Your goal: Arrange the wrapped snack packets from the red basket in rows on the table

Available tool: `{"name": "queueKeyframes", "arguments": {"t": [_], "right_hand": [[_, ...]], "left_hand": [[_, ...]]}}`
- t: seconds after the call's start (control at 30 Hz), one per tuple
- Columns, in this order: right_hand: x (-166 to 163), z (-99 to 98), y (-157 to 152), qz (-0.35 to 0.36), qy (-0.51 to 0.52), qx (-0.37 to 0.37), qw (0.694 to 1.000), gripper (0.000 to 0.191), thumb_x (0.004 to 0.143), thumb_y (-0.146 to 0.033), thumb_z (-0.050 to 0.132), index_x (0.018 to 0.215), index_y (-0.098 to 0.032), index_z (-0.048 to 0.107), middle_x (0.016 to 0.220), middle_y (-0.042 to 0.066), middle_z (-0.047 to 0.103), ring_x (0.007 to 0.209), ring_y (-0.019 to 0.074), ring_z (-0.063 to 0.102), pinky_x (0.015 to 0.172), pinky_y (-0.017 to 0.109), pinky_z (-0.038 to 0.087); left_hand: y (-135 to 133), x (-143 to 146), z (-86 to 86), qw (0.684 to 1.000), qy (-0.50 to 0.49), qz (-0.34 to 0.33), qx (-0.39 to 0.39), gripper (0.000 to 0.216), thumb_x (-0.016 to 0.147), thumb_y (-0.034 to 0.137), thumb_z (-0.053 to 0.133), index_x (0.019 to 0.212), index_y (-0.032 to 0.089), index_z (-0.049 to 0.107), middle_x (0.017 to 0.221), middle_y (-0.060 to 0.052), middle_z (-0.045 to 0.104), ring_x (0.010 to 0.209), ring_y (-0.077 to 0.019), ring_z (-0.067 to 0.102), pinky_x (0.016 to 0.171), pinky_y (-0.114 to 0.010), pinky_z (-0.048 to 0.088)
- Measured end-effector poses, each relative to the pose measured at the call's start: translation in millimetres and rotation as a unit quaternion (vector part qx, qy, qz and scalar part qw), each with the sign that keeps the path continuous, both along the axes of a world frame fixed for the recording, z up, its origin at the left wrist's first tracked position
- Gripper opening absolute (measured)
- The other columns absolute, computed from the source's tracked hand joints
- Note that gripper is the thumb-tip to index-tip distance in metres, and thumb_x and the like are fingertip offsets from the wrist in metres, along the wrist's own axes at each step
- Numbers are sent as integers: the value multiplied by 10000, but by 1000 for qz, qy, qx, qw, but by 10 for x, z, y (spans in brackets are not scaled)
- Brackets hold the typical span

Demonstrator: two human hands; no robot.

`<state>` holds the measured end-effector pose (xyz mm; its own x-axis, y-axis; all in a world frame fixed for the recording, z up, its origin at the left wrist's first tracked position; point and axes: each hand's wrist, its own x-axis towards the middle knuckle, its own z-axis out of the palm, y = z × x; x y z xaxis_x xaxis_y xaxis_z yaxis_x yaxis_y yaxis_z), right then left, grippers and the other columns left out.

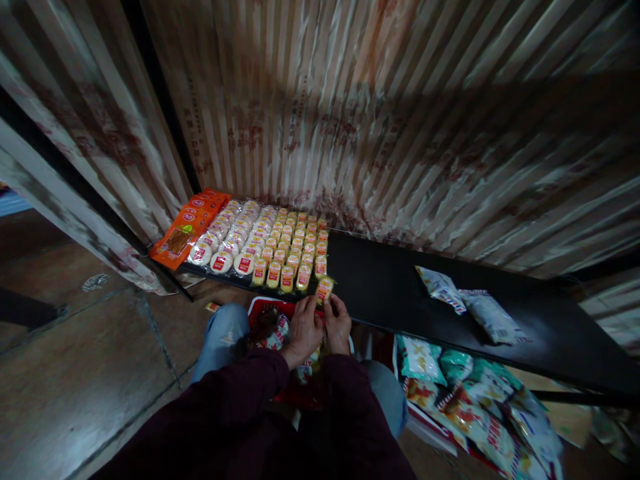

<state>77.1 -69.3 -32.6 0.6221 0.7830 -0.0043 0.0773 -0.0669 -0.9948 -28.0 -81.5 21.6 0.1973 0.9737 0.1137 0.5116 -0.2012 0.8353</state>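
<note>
Both my left hand and my right hand are closed at the front edge of a black shelf. Between their fingertips is a small yellow packaged cake with a red label, held upright. It is at the near end of the rightmost row of similar yellow packaged cakes. Left of these stand rows of round white packaged cakes with red labels. Beneath my hands, between my knees, a red basket holds more wrapped snacks, partly hidden by my hands and sleeves.
Orange snack packets lie at the shelf's left end. Two white and blue bags lie farther right. Below, a container is heaped with green and red snack bags. A patterned curtain hangs behind, with a dark pole at left.
</note>
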Motion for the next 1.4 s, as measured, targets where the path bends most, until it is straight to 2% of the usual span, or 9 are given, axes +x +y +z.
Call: {"name": "queueKeyframes", "arguments": {"t": [0.27,0.43,0.57,0.83,1.13,1.3,1.4], "right_hand": [[53,120,190,27,-28,14,999,441,739,-507,628,1037,-185,677,1049,86,728,958,231,649,948,406,479],[92,115,265,38,-45,1,998,430,748,-492,612,1048,-191,676,1073,85,724,980,235,650,948,406,481],[112,115,281,39,-72,-11,997,420,753,-478,595,1045,-189,684,1065,90,728,964,237,655,939,399,478],[112,90,317,31,-142,-33,989,373,764,-448,559,1017,-212,697,1020,76,736,932,232,648,908,385,482],[125,93,347,37,-151,-27,987,384,771,-457,563,1012,-194,704,1039,98,719,935,236,638,929,397,473],[152,143,334,2,-179,-24,984,503,830,-551,479,1057,-161,700,1092,142,701,1026,261,610,976,420,439],[198,156,396,-19,-146,-16,989,618,866,-614,383,1145,-147,676,1203,161,666,1139,265,581,1036,414,403]], "left_hand": [[104,44,-52,1000,4,-25,3,664,716,7,458,1362,150,515,1433,-130,483,1346,-261,419,1168,-452,337],[147,54,-74,999,7,-32,-3,644,729,21,469,1365,111,512,1481,-155,429,1393,-273,372,1187,-445,312],[173,62,-98,999,6,-40,-4,656,734,15,468,1380,126,500,1503,-150,409,1409,-277,353,1188,-464,310],[212,81,-191,999,14,-45,17,661,733,18,458,1382,137,506,1488,-136,428,1409,-289,349,1183,-488,314],[242,66,-215,994,70,-70,44,611,779,22,414,1386,56,477,1520,-183,371,1431,-284,304,1191,-467,299],[247,63,-275,990,99,-85,61,592,834,35,385,1419,100,442,1532,-160,373,1444,-256,289,1190,-462,292],[240,53,-317,982,146,-93,79,603,844,40,382,1440,122,416,1550,-147,348,1459,-277,259,1172,-503,290]]}}
